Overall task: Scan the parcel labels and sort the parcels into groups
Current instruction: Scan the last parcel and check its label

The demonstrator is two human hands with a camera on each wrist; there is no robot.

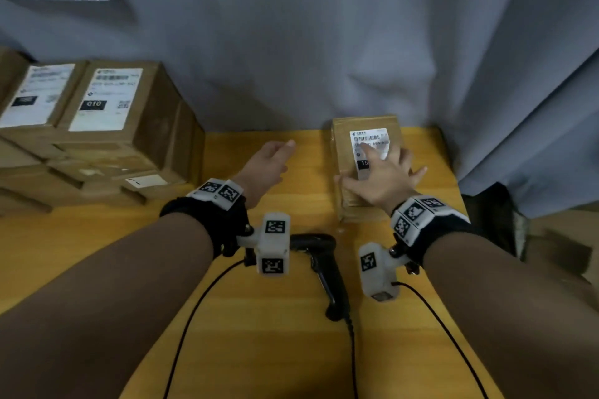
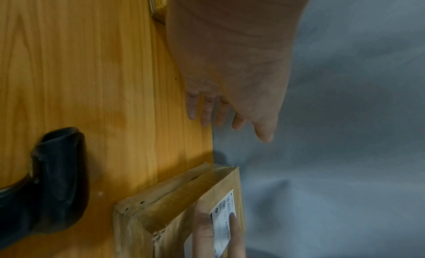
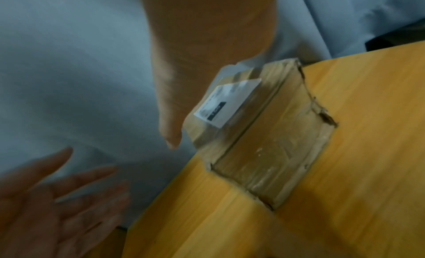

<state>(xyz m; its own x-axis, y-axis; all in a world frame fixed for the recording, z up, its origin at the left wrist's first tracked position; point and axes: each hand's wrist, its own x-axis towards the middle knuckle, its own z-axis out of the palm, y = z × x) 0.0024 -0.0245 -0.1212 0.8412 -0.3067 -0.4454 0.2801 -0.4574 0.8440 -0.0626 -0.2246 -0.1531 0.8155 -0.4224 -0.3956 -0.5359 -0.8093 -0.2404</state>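
A small brown cardboard parcel (image 1: 344, 146) lies at the far right of the yellow wooden table (image 1: 259, 350), against the grey curtain. Its white label (image 1: 369, 136) faces up. My right hand (image 1: 385, 176) rests flat on the parcel top with fingers spread, partly covering the label; in the right wrist view the thumb (image 3: 170, 134) hangs straight past the parcel (image 3: 264, 153) edge. My left hand (image 1: 272, 162) hovers open over the table, left of the parcel, holding nothing. A black handheld scanner (image 1: 324, 269) lies on the table between my wrists.
A stack of larger labelled cardboard parcels (image 1: 103, 126) fills the left back of the table. A grey curtain (image 1: 324, 42) hangs behind and to the right. The scanner's cable (image 1: 353, 350) runs toward me. More cardboard (image 1: 557, 253) sits off the table's right side.
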